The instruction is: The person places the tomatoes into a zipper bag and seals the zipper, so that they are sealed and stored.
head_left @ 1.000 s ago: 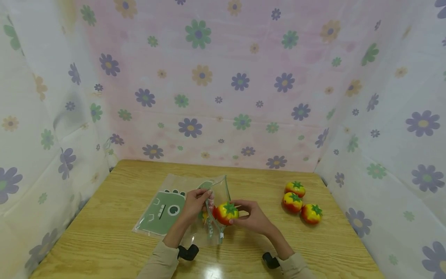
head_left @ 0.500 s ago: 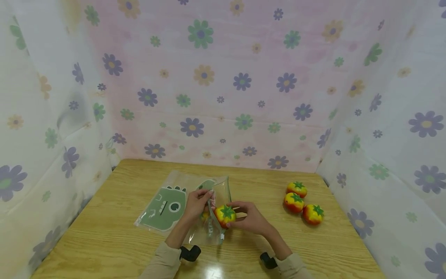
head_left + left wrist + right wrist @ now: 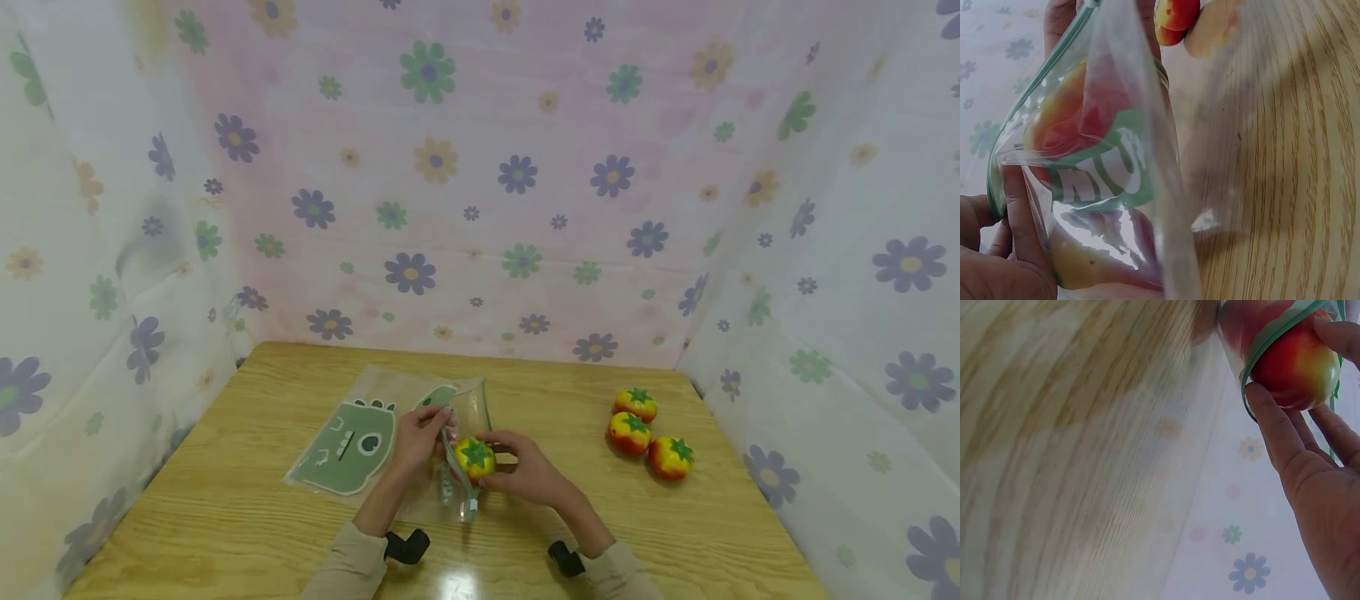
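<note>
- Lower centre: left hand (image 3: 415,443) pinches the edge of the clear bag (image 3: 1100,178).
- There too, right hand (image 3: 527,472) grips a red-yellow fruit (image 3: 475,460) at its mouth.
- If that edge sags, the fruit could snag.

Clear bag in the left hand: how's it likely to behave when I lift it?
The clear bag is probably floppy: its thin plastic creases near the left hand. It may sag or swing, since a round fruit shows through its lower part. Strong glare on the smooth plastic suggests it could be slippery.
</note>
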A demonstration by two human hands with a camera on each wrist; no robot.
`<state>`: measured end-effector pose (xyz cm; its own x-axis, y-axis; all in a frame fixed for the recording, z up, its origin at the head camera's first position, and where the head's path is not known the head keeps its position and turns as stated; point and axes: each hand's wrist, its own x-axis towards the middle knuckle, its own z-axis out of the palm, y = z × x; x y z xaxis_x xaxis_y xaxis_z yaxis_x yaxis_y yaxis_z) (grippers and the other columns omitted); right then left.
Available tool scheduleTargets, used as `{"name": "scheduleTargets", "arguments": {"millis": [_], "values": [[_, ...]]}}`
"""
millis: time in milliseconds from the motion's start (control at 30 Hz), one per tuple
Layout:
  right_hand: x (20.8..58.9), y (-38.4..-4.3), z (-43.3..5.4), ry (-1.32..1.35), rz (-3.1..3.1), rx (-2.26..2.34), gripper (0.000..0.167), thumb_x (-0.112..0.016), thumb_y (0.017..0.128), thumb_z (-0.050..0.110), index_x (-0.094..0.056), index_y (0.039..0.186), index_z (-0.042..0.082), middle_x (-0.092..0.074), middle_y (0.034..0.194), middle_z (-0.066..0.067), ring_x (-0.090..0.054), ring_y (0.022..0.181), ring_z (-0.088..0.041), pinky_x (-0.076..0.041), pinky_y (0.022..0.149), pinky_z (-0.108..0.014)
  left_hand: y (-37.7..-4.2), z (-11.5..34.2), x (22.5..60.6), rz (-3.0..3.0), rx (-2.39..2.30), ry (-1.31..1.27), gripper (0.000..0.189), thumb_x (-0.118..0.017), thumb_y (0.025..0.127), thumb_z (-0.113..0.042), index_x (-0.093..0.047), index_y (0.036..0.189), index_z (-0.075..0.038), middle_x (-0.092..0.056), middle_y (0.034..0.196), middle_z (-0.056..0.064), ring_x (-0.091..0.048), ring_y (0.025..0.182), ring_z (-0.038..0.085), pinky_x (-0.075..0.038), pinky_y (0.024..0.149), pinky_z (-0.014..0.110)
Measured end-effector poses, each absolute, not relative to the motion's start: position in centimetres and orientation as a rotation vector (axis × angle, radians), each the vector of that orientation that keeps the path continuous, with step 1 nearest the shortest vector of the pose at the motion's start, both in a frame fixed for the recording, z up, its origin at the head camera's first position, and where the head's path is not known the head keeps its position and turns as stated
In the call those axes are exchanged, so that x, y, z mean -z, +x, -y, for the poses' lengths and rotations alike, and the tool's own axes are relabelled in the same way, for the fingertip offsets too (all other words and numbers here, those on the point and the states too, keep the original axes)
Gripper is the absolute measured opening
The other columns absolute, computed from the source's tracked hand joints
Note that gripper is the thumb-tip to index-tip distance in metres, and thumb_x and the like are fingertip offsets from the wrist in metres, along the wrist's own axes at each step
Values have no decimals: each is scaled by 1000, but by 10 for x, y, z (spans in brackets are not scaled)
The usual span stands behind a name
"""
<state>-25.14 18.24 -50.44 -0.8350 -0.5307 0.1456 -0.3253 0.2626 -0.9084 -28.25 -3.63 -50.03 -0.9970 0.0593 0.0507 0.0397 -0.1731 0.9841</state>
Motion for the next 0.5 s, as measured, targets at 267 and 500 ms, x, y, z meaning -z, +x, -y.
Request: {"name": "scheduleTargets", "arguments": {"millis": [267, 500], "values": [[505, -250, -180, -776, -2306, 1652, 57, -77, 90, 6, -55, 142, 1, -52, 143, -21, -56, 123, -41, -59, 93, -33, -282, 41, 501, -2032, -2390, 106, 28, -61, 104, -15, -67, 107, 13, -72, 82, 6, -66, 65, 9, -52, 53, 18], [506, -251, -178, -744, -2372, 1644, 56, -79, 89, 6, -57, 140, 3, -54, 141, -19, -59, 119, -37, -59, 91, -33, -283, 41, 501, -2048, -2378, 76, 25, -60, 104, -15, -68, 106, 9, -72, 82, 4, -64, 66, 8, -51, 53, 17]]}}
